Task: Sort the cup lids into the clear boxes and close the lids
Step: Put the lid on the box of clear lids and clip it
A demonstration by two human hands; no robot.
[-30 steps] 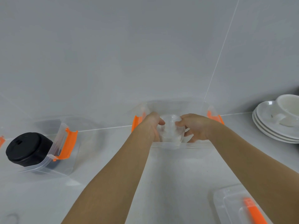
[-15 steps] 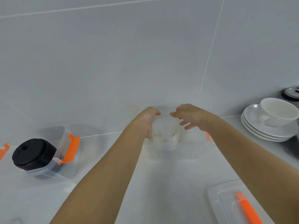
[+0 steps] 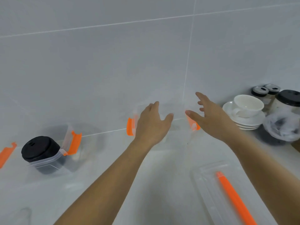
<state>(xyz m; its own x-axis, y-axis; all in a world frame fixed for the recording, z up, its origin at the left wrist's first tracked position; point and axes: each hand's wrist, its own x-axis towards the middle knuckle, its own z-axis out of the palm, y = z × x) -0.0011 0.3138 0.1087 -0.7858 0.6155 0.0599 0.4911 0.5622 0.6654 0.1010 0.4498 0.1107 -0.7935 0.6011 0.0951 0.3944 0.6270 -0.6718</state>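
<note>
cup lids of the clear kind are hard to make out; i cannot tell them from the middle clear box (image 3: 162,127), the one with orange latches (image 3: 129,127) on both ends, standing against the tiled wall (image 3: 113,62). both hands hover over that box: the left hand (image 3: 152,124) is spread flat with the fingers apart, holding nothing, and the right hand (image 3: 209,120) is likewise splayed and empty, just right of the box's right latch. left of the middle box, well apart, a second clear box (image 3: 47,161) holds a stack of black lids (image 3: 39,148), its own latch flipped up. nearer the camera than the middle box, to its right, lies a loose box lid (image 3: 227,192) with an orange strip. right of the box stand white saucers with a cup (image 3: 246,106).

judging by this, the next step is closing: take the loose lid by both short ends, lay it square on the rim, press evenly, then snap each latch down.
</note>
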